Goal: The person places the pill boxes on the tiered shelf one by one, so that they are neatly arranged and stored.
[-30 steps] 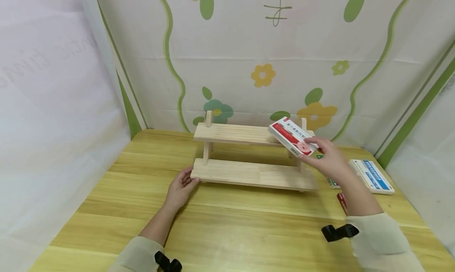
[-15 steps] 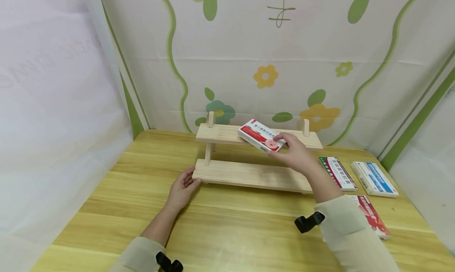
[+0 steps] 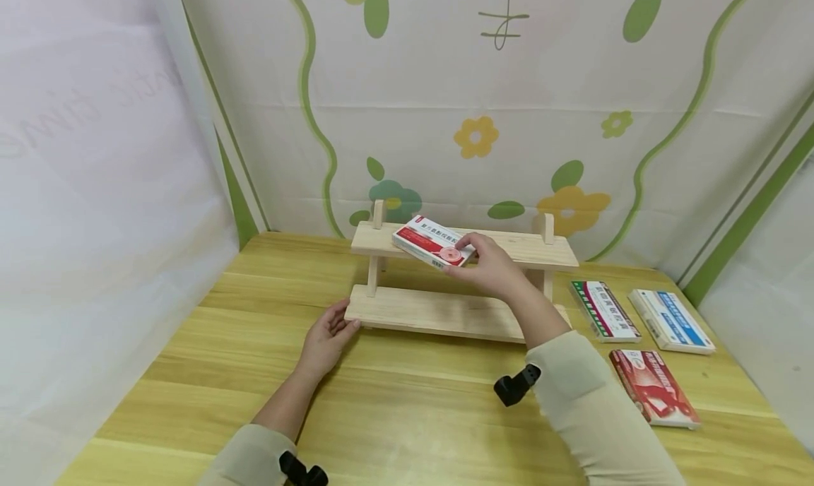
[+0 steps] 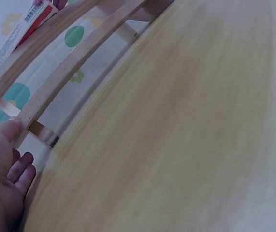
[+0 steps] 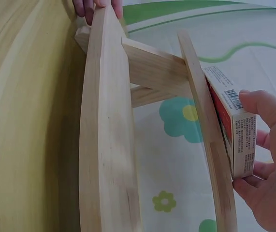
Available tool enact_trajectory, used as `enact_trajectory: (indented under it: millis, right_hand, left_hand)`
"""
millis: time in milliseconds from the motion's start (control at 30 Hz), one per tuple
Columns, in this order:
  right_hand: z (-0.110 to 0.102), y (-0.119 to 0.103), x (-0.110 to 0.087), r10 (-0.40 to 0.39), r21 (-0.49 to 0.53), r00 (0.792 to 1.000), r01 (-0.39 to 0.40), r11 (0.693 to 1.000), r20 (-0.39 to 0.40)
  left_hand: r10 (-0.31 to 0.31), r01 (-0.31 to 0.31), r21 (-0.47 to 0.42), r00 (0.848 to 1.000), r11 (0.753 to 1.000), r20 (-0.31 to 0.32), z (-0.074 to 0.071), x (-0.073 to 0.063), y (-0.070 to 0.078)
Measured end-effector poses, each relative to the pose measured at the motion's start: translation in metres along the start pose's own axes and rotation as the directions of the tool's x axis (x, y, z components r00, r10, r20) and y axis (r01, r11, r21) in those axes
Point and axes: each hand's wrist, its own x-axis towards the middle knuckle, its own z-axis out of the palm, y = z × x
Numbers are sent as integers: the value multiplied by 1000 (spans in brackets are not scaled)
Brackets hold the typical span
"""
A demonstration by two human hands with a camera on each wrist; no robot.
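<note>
My right hand [image 3: 494, 268] holds a white and red medicine box [image 3: 429, 240] by its right end, thumb on one side and fingers on the other. The box is at the upper board [image 3: 518, 246] of a two-tier wooden shelf, left of its middle. In the right wrist view the medicine box [image 5: 233, 123] lies close along that board; whether its whole underside touches cannot be told. My left hand [image 3: 326, 341] grips the left end of the lower board [image 3: 439, 313]. In the left wrist view, the left hand's thumb [image 4: 8, 128] presses on the board's edge.
Right of the shelf, three more medicine boxes lie flat on the wooden table [image 3: 407, 415]: a green-and-white one [image 3: 607, 313], a blue-and-white one [image 3: 673, 321] and a red one [image 3: 655, 388]. A flower-printed curtain [image 3: 420, 69] hangs behind the shelf.
My right hand has carried the medicine box leftward from the shelf's right end along the upper board, slowing lately. The red box has come into full view. My left hand keeps its place.
</note>
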Motion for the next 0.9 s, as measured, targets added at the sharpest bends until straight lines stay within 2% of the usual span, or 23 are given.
enact_trajectory:
  millis: [267,467,600,900]
  right_hand:
    - [6,-2,5,-17,15,999,17,1000,-28]
    - [8,0,6,-29,-61,997,24,998,-78]
    - [9,1,6,-27,-76,995,20,997,-101]
    - [17,-4,13,41,-106,990,-56,993,-135]
  left_hand:
    - [3,-3,-2,1000,1000,-3,0,1,-1]
    - [-4,4,4,1000,1000,-4,0,1,-2]
    - [-7,7,3,1000,1000,-5,0,0,-1]
    - [-6,6,16,1000,1000,1,-1,-1,0]
